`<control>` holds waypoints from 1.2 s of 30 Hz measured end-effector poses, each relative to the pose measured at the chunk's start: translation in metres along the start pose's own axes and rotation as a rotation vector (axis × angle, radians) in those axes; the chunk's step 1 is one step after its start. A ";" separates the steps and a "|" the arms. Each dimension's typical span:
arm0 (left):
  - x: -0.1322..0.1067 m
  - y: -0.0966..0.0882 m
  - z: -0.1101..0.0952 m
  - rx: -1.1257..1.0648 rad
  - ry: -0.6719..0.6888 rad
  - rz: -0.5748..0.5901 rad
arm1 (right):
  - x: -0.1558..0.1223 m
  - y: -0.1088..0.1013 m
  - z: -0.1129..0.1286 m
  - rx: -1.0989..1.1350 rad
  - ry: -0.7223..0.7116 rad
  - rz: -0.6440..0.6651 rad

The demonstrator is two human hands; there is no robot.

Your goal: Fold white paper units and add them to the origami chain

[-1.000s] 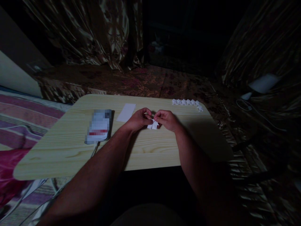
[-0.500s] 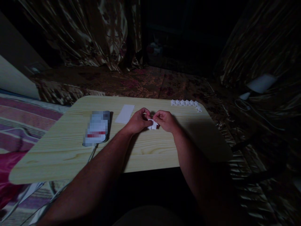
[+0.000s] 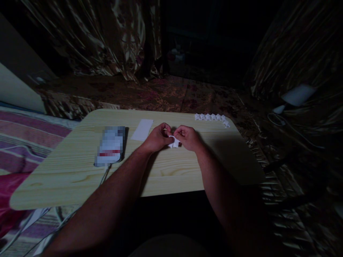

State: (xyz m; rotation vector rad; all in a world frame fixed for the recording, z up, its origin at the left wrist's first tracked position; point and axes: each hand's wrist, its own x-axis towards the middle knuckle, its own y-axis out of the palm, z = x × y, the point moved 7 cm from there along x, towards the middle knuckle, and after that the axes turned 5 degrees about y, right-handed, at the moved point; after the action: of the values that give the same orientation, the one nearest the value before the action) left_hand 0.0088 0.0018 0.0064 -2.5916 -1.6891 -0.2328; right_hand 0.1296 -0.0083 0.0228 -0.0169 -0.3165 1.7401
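Note:
Both hands meet over the middle of a light wooden table [image 3: 80, 171]. My left hand [image 3: 157, 137] and my right hand [image 3: 189, 137] each pinch a small folded white paper piece [image 3: 174, 142] that sits between their fingertips, just above the tabletop. Their fingers are curled closed around it. A flat white paper strip [image 3: 142, 129] lies on the table a little to the left of my left hand. A row of several small white folded paper stars [image 3: 212, 117] runs along the far right edge of the table.
A phone [image 3: 110, 145] lies face up on the left part of the table, with a cable trailing off the near edge. A striped cloth [image 3: 24, 135] lies at left and dark patterned fabric surrounds the table. A white object with a cord [image 3: 297, 94] sits at right.
The hands stay together on the paper piece, with only tiny finger shifts. The view has drifted slightly.

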 end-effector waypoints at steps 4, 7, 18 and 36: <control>0.000 0.000 0.000 -0.005 0.003 0.002 | 0.000 0.000 0.000 -0.011 -0.021 0.005; 0.000 0.001 0.000 -0.010 0.001 0.003 | 0.001 0.000 -0.001 -0.012 -0.013 0.006; 0.001 0.001 0.002 0.008 0.020 0.007 | 0.002 0.000 -0.004 -0.038 -0.021 -0.005; 0.000 0.004 -0.002 0.042 0.023 -0.050 | 0.005 -0.004 -0.007 0.013 -0.051 -0.088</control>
State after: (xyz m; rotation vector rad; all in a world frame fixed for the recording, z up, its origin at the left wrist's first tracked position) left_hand 0.0121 0.0002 0.0081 -2.5105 -1.7330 -0.2255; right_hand 0.1338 -0.0010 0.0176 0.0498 -0.3382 1.6567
